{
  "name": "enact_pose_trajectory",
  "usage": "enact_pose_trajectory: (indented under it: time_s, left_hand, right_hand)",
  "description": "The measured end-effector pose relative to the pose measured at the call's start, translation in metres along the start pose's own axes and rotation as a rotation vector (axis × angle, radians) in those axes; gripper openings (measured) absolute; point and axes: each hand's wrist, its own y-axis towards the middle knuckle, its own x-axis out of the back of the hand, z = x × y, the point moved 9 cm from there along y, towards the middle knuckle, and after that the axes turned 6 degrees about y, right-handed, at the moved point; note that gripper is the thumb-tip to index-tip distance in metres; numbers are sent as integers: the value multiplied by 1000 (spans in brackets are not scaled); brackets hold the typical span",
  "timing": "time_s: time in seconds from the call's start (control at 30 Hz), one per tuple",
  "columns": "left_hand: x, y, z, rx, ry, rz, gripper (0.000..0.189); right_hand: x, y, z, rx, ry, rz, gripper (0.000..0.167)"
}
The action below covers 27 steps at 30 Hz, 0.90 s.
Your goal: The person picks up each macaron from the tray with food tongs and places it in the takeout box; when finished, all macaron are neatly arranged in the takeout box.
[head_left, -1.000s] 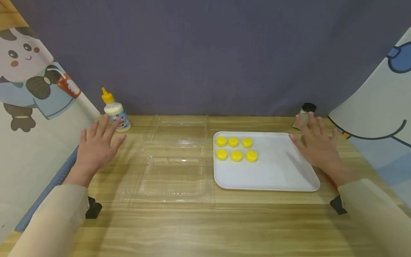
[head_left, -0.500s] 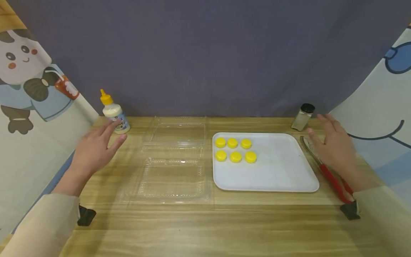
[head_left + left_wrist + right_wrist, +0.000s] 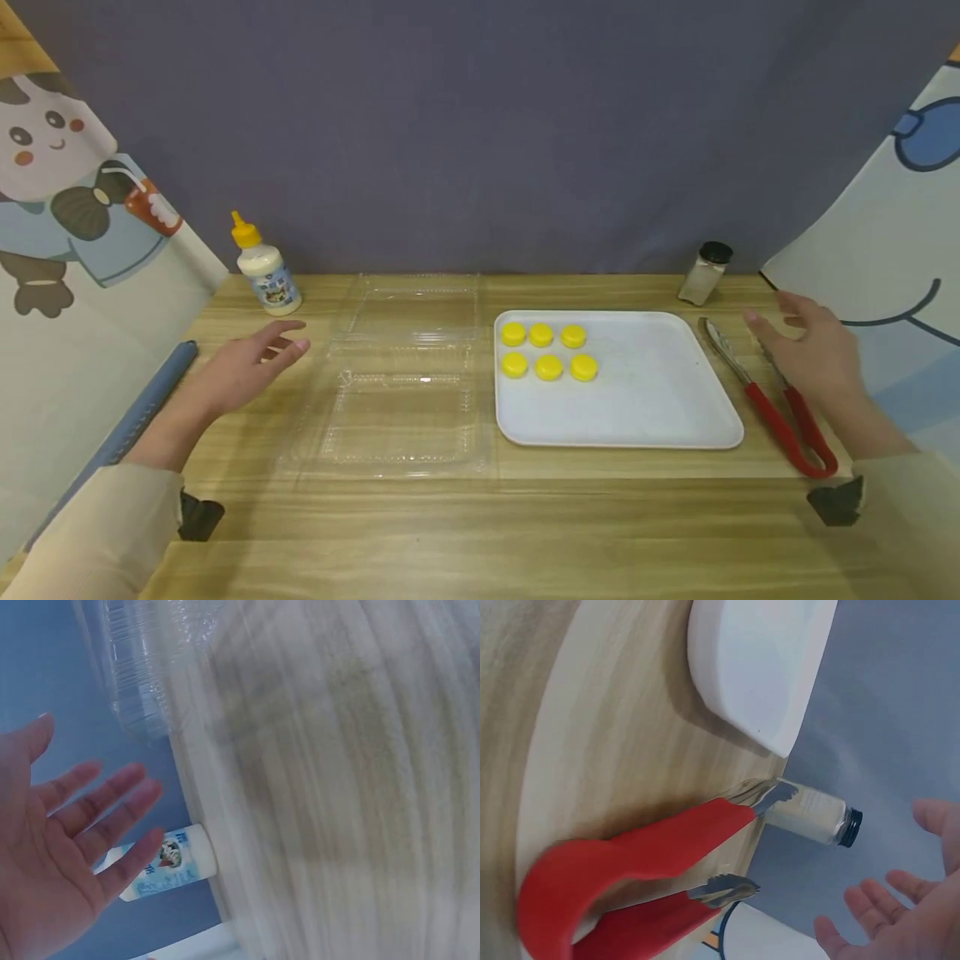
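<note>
Dark cloth point(image 3: 480, 133) hangs behind a wood-grain tabletop point(image 3: 480, 533). The left hand point(image 3: 240, 371) and right hand point(image 3: 821, 358) hold nothing, fingers loosely bent, the left near a yellow-capped bottle point(image 3: 268, 279), the right near red-handled tongs point(image 3: 771, 421). 6 yellow discs point(image 3: 548, 367) sit in 2 rows on a white tray point(image 3: 660, 396), which lies between the tongs and a clear container point(image 3: 405, 417).

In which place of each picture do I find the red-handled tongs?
Head: the tongs lie on the right, beside the white tray.
Left wrist: not in it.
Right wrist: lower left, metal tips near the middle.
Shared landmark, head and right wrist: the white tray, at the top in the latter.
</note>
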Motion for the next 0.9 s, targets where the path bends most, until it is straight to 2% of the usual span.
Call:
enact_pose_trajectory:
  time_s: [0.2, 0.37, 0.47, 0.6, 0.7, 0.8, 0.9]
  left_hand:
    - [-14, 2, 4, -3, -141, 87, 53]
    - [-26, 3, 7, 1, -296, 184, 50]
    - [-32, 3, 7, 5, -355, 236, 49]
    - [-35, 3, 5, 6, -394, 262, 45]
    - [-35, 3, 3, 6, -404, 273, 42]
    - [-36, 3, 3, 9, -407, 285, 41]
    - [-36, 3, 3, 11, -410, 291, 40]
  right_hand:
    - [-1, -6, -17, -101, 19, 18, 78]
    - [-2, -10, -33, -194, 47, 43, 81]
    - [-5, -13, -42, -248, 60, 66, 84]
    - [-8, -13, -56, -294, 43, 91, 85]
    - [-11, -11, -66, -315, -10, 114, 89]
    - [-15, -9, -77, -329, -79, 168, 97]
    - [-21, -10, -85, -340, -98, 244, 105]
